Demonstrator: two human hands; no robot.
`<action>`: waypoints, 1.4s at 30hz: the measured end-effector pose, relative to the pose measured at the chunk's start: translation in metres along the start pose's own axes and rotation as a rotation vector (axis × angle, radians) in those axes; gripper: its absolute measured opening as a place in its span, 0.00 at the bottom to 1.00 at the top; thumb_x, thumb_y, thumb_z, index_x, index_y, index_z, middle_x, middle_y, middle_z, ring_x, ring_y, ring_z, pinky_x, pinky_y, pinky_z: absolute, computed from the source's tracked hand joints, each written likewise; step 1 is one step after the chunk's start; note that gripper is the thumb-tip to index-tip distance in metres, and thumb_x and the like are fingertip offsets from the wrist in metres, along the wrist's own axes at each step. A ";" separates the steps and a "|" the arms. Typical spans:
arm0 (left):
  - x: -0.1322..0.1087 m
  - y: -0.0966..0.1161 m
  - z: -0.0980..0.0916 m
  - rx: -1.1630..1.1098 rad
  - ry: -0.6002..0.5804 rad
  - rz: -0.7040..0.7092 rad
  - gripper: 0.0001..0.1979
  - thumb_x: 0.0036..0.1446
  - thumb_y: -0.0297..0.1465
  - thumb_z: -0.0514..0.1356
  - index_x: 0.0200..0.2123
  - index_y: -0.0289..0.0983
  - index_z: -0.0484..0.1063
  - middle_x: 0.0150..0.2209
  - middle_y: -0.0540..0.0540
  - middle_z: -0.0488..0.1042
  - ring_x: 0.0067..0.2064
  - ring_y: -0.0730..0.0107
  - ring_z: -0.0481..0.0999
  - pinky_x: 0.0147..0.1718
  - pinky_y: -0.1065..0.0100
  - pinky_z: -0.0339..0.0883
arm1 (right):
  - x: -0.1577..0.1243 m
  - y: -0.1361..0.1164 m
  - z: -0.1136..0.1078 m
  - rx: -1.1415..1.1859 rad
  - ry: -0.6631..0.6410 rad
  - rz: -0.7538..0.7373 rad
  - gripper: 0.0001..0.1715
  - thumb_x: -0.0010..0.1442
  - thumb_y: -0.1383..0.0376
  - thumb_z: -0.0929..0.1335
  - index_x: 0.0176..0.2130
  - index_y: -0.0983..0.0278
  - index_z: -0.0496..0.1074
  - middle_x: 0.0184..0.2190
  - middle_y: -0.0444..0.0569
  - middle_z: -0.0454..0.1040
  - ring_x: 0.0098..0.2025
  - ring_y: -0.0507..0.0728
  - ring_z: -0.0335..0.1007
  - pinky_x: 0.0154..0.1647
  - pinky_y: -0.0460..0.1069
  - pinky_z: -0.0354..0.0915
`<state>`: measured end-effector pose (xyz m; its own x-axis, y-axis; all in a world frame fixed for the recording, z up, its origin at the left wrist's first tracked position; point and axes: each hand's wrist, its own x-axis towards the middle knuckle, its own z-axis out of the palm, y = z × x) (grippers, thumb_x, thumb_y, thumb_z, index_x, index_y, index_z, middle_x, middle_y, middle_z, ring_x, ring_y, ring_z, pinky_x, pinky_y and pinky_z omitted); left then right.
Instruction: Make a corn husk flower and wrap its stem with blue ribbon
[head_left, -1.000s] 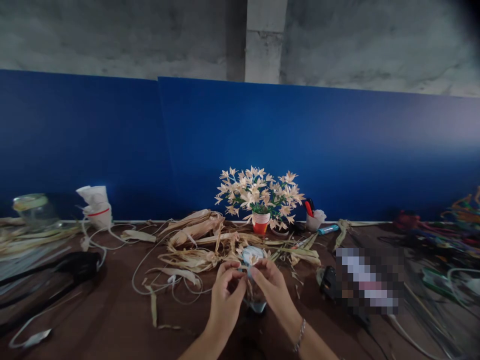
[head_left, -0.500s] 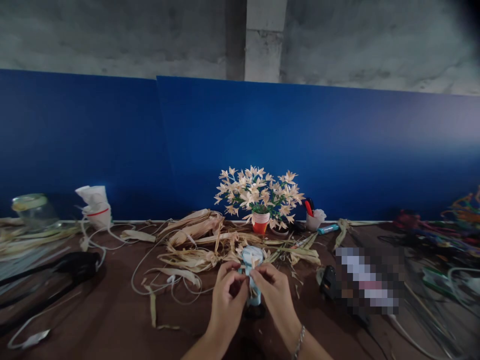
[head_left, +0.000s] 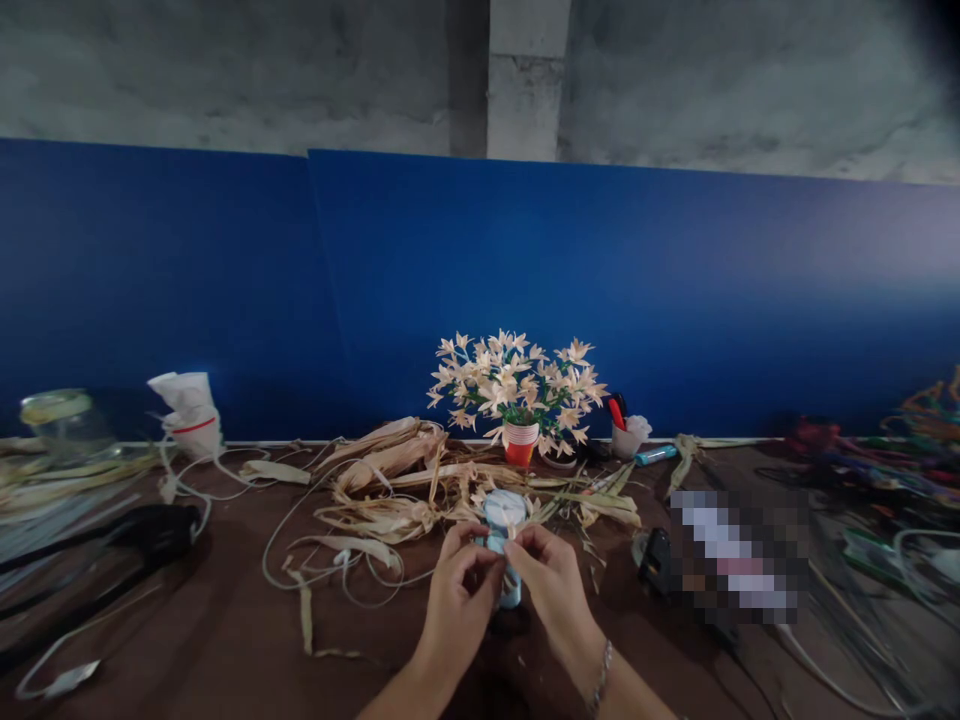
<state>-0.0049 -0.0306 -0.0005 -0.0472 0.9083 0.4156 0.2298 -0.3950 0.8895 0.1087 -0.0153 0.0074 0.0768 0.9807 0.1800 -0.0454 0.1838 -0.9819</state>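
My left hand [head_left: 465,592] and my right hand [head_left: 551,580] meet low in the middle, thumbs and forefingers pinched close together. A small pale piece of corn husk [head_left: 511,530] shows at my right fingertips. What the left fingers pinch is too small to make out. Directly behind the hands stands a light blue object [head_left: 504,503] with a rounded top, partly covered by the fingers. Beyond it lies a heap of dried corn husks [head_left: 397,465]. A red and white cup [head_left: 521,447] holds an arrangement of cream husk flowers [head_left: 510,380].
Left are a black tool [head_left: 161,530], a white cup [head_left: 196,430] with paper, and a glass jar [head_left: 67,425]. Right are a black device [head_left: 656,560], a small pot [head_left: 626,440] with a red-handled item, and colourful wires [head_left: 900,470]. A blue panel [head_left: 480,260] backs the brown table [head_left: 247,640].
My left hand has shifted slightly right, and its fingertips now sit closer to the right ones. The things on the table stay in place.
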 end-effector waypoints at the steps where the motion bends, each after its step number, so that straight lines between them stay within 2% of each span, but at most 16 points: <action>1: 0.000 0.000 -0.001 -0.010 0.006 -0.005 0.07 0.48 0.32 0.56 0.23 0.36 0.71 0.40 0.41 0.66 0.43 0.62 0.67 0.39 0.67 0.63 | 0.000 -0.001 -0.001 -0.019 -0.002 -0.006 0.11 0.43 0.63 0.67 0.17 0.65 0.62 0.15 0.40 0.59 0.19 0.48 0.53 0.19 0.43 0.52; 3: 0.002 0.000 -0.003 -0.041 0.043 -0.001 0.06 0.48 0.32 0.56 0.27 0.36 0.71 0.40 0.42 0.67 0.44 0.62 0.67 0.42 0.66 0.62 | 0.001 -0.001 -0.002 -0.051 -0.026 -0.019 0.10 0.43 0.64 0.67 0.17 0.65 0.62 0.14 0.40 0.59 0.19 0.48 0.53 0.19 0.43 0.52; 5: 0.004 -0.001 -0.006 -0.084 0.080 0.012 0.10 0.48 0.32 0.56 0.35 0.37 0.70 0.42 0.42 0.68 0.46 0.62 0.66 0.45 0.65 0.60 | 0.003 -0.001 -0.004 -0.071 -0.091 -0.026 0.10 0.43 0.65 0.67 0.17 0.65 0.63 0.15 0.40 0.60 0.19 0.48 0.53 0.20 0.43 0.52; 7: 0.006 -0.002 -0.008 -0.123 0.053 0.008 0.13 0.47 0.31 0.56 0.39 0.36 0.69 0.43 0.42 0.69 0.46 0.62 0.66 0.45 0.66 0.60 | 0.005 0.001 -0.005 -0.081 -0.172 -0.016 0.09 0.43 0.65 0.67 0.17 0.66 0.64 0.15 0.40 0.61 0.19 0.48 0.55 0.20 0.43 0.53; 11: 0.010 -0.004 -0.011 -0.121 -0.120 -0.136 0.11 0.47 0.33 0.56 0.32 0.33 0.72 0.31 0.44 0.74 0.33 0.65 0.72 0.31 0.70 0.64 | 0.007 0.004 -0.005 -0.042 -0.238 0.035 0.08 0.44 0.65 0.66 0.18 0.66 0.64 0.14 0.40 0.63 0.17 0.48 0.58 0.19 0.43 0.55; 13: 0.012 -0.006 -0.011 -0.090 -0.151 -0.172 0.10 0.47 0.34 0.56 0.27 0.33 0.73 0.25 0.46 0.74 0.28 0.67 0.71 0.26 0.72 0.63 | 0.007 0.005 -0.005 -0.035 -0.241 0.048 0.06 0.44 0.66 0.66 0.19 0.65 0.64 0.13 0.40 0.64 0.16 0.49 0.59 0.18 0.43 0.56; 17: 0.013 -0.010 -0.010 -0.096 -0.103 -0.196 0.10 0.46 0.35 0.56 0.24 0.34 0.72 0.21 0.49 0.72 0.23 0.71 0.68 0.23 0.73 0.60 | 0.008 0.009 -0.005 -0.069 -0.229 0.029 0.03 0.43 0.67 0.66 0.22 0.65 0.66 0.15 0.41 0.65 0.17 0.49 0.61 0.17 0.43 0.57; 25: 0.014 -0.010 -0.004 -0.304 -0.094 -0.455 0.12 0.39 0.36 0.61 0.24 0.32 0.70 0.16 0.53 0.65 0.17 0.78 0.61 0.16 0.75 0.55 | 0.008 0.016 -0.006 -0.253 -0.124 -0.077 0.03 0.44 0.68 0.66 0.24 0.66 0.69 0.20 0.45 0.70 0.23 0.51 0.64 0.23 0.44 0.60; 31: 0.013 -0.009 -0.005 -0.314 -0.078 -0.461 0.12 0.39 0.37 0.61 0.23 0.32 0.68 0.14 0.55 0.62 0.16 0.80 0.59 0.15 0.76 0.52 | 0.006 0.015 -0.006 -0.295 -0.108 -0.086 0.02 0.44 0.68 0.66 0.24 0.66 0.69 0.21 0.45 0.70 0.24 0.52 0.65 0.24 0.44 0.60; 37: 0.013 -0.004 -0.005 -0.365 -0.070 -0.457 0.13 0.39 0.37 0.61 0.21 0.33 0.65 0.13 0.57 0.59 0.15 0.82 0.55 0.14 0.77 0.48 | 0.008 0.012 -0.004 -0.155 -0.122 -0.012 0.04 0.41 0.68 0.68 0.22 0.66 0.68 0.18 0.43 0.68 0.20 0.49 0.61 0.21 0.43 0.58; 39: 0.012 -0.003 -0.006 -0.379 -0.076 -0.453 0.13 0.40 0.37 0.61 0.22 0.33 0.65 0.13 0.57 0.58 0.15 0.83 0.53 0.14 0.78 0.46 | 0.007 0.009 -0.004 -0.063 -0.167 0.078 0.07 0.40 0.67 0.70 0.21 0.66 0.67 0.15 0.40 0.65 0.17 0.47 0.58 0.18 0.42 0.55; 42: 0.012 -0.004 -0.008 -0.393 -0.089 -0.452 0.13 0.42 0.38 0.60 0.22 0.34 0.64 0.13 0.58 0.56 0.15 0.84 0.51 0.14 0.78 0.43 | 0.005 0.004 -0.007 0.137 -0.311 0.263 0.11 0.43 0.61 0.69 0.22 0.67 0.67 0.13 0.39 0.63 0.14 0.45 0.55 0.15 0.41 0.50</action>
<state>-0.0138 -0.0194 0.0020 0.0290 0.9993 -0.0226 -0.1713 0.0273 0.9848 0.1154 -0.0102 0.0042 -0.2585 0.9649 -0.0456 -0.1567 -0.0885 -0.9837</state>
